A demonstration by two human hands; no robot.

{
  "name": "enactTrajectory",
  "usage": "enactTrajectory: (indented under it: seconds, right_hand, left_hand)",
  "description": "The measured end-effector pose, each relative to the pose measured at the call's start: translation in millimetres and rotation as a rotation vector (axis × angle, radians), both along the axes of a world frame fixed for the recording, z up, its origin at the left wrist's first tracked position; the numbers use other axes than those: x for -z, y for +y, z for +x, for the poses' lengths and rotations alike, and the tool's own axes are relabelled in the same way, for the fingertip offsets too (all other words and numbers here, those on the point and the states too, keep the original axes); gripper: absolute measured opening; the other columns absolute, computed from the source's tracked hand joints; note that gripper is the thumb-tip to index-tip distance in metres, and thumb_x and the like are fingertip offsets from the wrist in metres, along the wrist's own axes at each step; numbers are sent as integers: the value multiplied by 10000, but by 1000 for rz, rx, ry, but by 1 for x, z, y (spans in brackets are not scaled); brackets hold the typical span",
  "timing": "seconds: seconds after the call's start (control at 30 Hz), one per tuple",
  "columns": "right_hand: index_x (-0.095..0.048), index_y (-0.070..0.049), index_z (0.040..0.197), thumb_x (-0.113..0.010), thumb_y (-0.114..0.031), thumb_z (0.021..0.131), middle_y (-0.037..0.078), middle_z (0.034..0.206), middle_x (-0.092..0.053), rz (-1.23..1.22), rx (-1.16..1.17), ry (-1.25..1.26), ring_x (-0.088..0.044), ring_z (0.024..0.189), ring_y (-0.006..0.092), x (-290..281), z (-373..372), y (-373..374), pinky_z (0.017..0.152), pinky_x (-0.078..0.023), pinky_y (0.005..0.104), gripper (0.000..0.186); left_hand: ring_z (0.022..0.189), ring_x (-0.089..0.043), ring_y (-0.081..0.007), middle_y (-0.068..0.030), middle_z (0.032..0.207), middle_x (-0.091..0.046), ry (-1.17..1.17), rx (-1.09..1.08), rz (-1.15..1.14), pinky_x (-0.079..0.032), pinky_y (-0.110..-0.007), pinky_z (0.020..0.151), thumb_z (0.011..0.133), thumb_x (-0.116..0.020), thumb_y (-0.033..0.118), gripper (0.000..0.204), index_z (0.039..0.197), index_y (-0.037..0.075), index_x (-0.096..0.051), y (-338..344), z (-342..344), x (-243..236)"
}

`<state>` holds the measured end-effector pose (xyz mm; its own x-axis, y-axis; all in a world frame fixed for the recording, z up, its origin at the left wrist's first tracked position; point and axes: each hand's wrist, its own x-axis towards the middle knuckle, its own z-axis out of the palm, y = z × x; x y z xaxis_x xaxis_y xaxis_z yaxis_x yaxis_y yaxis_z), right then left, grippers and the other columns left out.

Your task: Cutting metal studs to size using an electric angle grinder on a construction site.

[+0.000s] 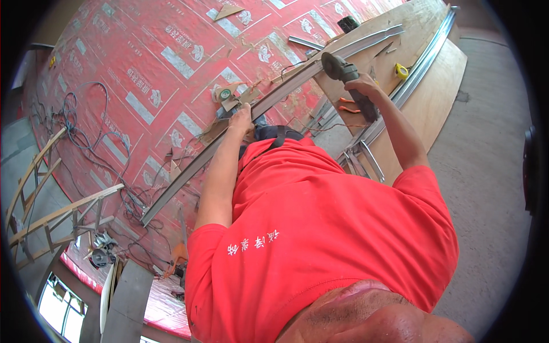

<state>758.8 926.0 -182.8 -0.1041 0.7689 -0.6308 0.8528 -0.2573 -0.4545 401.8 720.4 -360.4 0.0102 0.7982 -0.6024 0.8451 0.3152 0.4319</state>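
Note:
My right hand (365, 86) is wrapped round the body of a dark angle grinder (347, 72). The disc end of the grinder points up and left, close to a long grey metal channel (286, 90); whether the disc touches the metal, I cannot tell. My left hand (241, 119) grips the same channel nearer its middle, with its fingers partly hidden behind the metal. The channel runs slantwise from the lower left up to the right.
At the right, a plywood sheet (440, 94) bears more metal channels (426, 62), a yellow tape measure (401, 71) and orange-handled pliers (349, 106). Cables (86, 131) tangle on the red printed floor covering (154, 63). A curved wooden frame (63, 217) stands far left.

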Motion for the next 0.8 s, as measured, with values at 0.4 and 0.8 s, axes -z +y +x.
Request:
enactTrajectory:
  seconds: [0.4,0.8]
  right_hand:
    - [-564,-39,848,-717,-191,730,108,689,-598,-360,1049,988,-608,566,274,-1,-107,-7,605,-557,454,246]
    - [-572,-61,799,-554,-165,902,44,661,-539,-221,945,1477,-538,555,139,56,-192,-46,499,-452,290,148]
  left_hand:
    - [842,-648,-422,-252,868,-640,-356,-99,523,-516,-475,725,713,-791,455,696,1113,4,-443,51,7,-209]
    - [779,-649,-430,-240,827,-635,-292,141,717,-518,-480,627,694,-827,249,630,1098,27,-397,28,0,-229]
